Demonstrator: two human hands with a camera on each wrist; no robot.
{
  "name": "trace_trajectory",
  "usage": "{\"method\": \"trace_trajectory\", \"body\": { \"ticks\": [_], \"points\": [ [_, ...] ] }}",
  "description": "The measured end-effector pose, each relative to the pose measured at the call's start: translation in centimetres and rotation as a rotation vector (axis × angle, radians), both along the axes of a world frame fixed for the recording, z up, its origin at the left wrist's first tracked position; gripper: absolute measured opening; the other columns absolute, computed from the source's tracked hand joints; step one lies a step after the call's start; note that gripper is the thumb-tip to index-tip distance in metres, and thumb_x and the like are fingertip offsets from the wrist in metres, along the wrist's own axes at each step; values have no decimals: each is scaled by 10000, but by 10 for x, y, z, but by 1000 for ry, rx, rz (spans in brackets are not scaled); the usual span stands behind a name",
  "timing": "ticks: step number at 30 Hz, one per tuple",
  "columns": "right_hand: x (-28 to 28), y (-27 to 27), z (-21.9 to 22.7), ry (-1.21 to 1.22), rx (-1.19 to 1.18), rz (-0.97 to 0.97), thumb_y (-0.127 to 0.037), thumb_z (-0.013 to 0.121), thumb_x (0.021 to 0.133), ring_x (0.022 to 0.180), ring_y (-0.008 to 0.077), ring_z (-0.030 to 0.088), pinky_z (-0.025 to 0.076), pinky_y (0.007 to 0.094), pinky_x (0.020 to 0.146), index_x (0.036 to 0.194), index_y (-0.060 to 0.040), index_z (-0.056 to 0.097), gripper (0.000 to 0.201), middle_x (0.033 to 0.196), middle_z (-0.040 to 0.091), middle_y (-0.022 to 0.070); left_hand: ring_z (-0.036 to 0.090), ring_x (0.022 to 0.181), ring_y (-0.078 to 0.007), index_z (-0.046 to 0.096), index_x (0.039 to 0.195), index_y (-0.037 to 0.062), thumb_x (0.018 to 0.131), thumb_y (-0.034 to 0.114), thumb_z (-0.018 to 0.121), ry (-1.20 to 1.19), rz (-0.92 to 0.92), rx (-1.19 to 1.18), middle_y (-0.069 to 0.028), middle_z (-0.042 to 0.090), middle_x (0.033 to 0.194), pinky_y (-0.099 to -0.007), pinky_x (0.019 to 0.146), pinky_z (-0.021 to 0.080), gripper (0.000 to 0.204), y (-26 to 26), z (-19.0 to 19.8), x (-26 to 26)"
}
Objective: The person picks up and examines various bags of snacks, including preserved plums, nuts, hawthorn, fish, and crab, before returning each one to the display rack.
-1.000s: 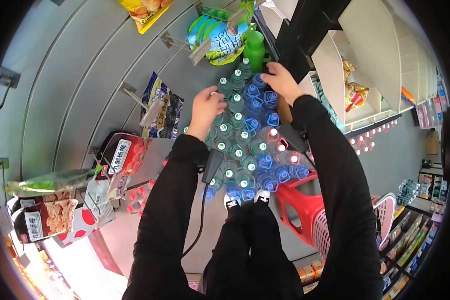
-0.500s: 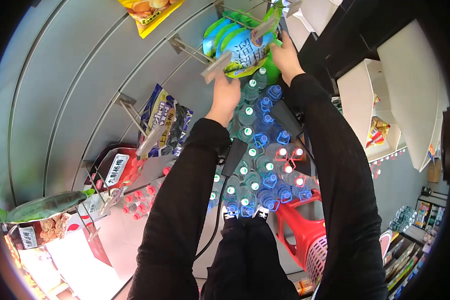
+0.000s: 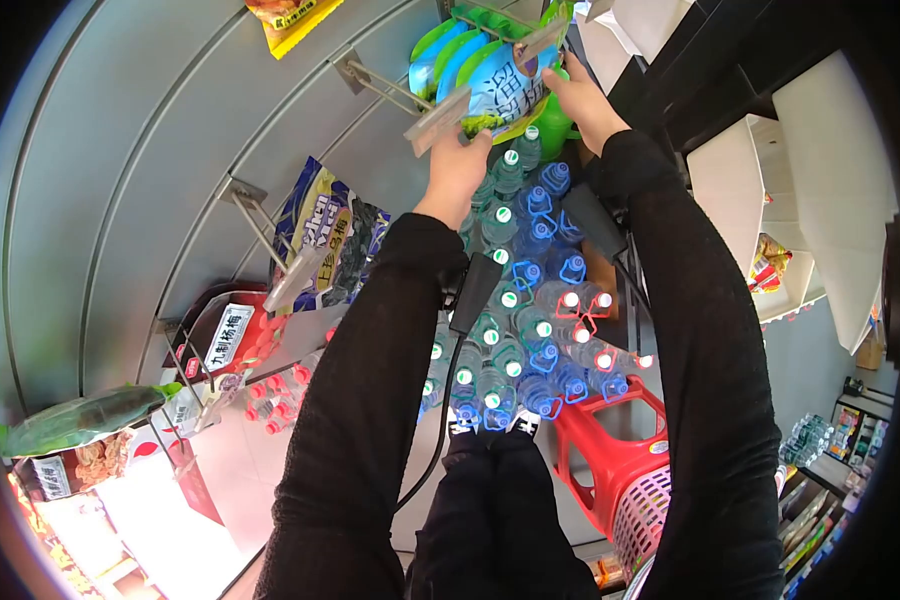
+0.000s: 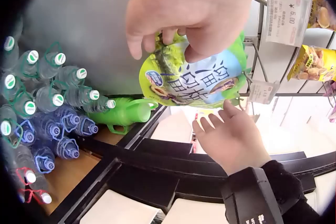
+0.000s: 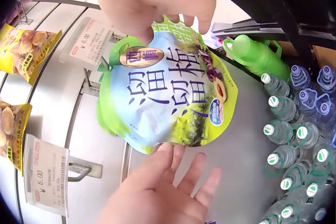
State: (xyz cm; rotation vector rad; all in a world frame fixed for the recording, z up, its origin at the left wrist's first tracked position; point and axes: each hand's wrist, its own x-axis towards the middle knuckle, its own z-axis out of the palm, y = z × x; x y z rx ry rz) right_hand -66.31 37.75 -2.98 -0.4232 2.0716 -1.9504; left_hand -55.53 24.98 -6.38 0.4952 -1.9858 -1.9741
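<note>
A blue-and-green snack bag [image 3: 500, 95] with large dark characters hangs at the front of several like it on a wall hook. My left hand [image 3: 457, 172] is at its lower left edge, the thumb by the front and the other fingers partly hidden. At the opposite edge is my right hand [image 3: 585, 103], thumb near the bag's face. In the left wrist view the right hand's fingers [image 4: 229, 109] are loosely extended at the edge. The right wrist view shows the left hand's fingers [image 5: 193, 175] spread apart, thumb tip right at the bag's edge.
Many water bottles [image 3: 500, 225] with green, blue and red details stand below my hands, beside a green jug [image 5: 257, 55]. A red plastic stool [image 3: 610, 450] is to the right. Hooks with price tags [image 5: 47, 174] jut from the wall; a dark snack bag [image 3: 320, 240] hangs left.
Over the last second both hands have risen from above the bottles to the blue-and-green snack bag's edges. Since half a second ago they have shifted only slightly, and the view has moved a little.
</note>
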Motion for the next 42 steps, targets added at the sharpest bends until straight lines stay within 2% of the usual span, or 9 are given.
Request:
{"method": "trace_trajectory", "body": {
  "ticks": [2,6,11,20,23,26,37,41,42],
  "points": [
    [-4,-4,-6,-1,-2,-2,-185,451,839,1129,219,370,282,297,930,1279,-6,231,523,1232,383,142,411,1062,-230,289,1251,30,778,218,562,-153,-89,77,-162,408,1170,-406,829,353,576,-5,2,0],
    [-18,-4,-13,37,17,4,-161,461,831,1142,221,355,275,304,936,1283,-13,222,532,1248,367,142,439,1005,-202,301,1229,-9,764,217,597,-187,-79,153,-165,429,1126,-356,797,369,596,0,7,5],
    [-23,-7,-11,71,168,36,-168,486,817,1150,225,343,270,298,935,1282,-14,230,553,1252,356,155,536,733,-159,547,941,-53,744,221,601,-129,-11,23,-112,579,827,-277,655,415,342,-9,-16,-9],
    [-27,2,-23,62,234,42,-272,462,837,1092,185,374,290,333,888,1269,-23,267,536,1208,403,101,549,747,-202,538,940,-10,789,97,520,111,-148,-321,-115,579,827,-293,690,419,186,-1,-6,0],
    [-19,9,-22,-76,105,24,-266,470,835,1095,216,404,314,297,895,1238,9,315,513,1195,420,150,468,721,-93,518,898,-9,807,65,507,148,-249,-272,-24,540,779,-250,670,396,118,-2,6,7],
    [-5,13,-19,-341,-65,-11,-353,387,871,946,150,462,329,285,816,1132,-52,441,402,1050,508,40,450,719,-85,505,882,-11,813,65,498,164,-286,-197,-23,524,767,-245,667,390,103,2,15,10],
    [43,70,-68,-626,-289,-86,-244,411,856,773,130,523,394,297,697,917,-86,530,207,852,562,21,496,780,-100,506,971,-30,804,70,501,-12,-314,-120,-47,547,850,-244,688,408,194,17,-32,49],
    [135,113,-152,90,125,-45,-156,491,794,699,168,522,408,293,612,813,-18,538,147,748,546,70,522,877,-136,480,1062,-7,828,72,483,-213,-222,567,-36,545,978,-263,752,418,247,45,-45,139],
    [172,119,-126,326,393,-23,-140,520,764,655,179,497,393,277,598,795,3,529,146,689,515,88,514,909,-146,468,1085,0,831,67,477,-246,-221,608,-46,534,1008,-281,779,413,263,49,-49,166]
  ]
}}
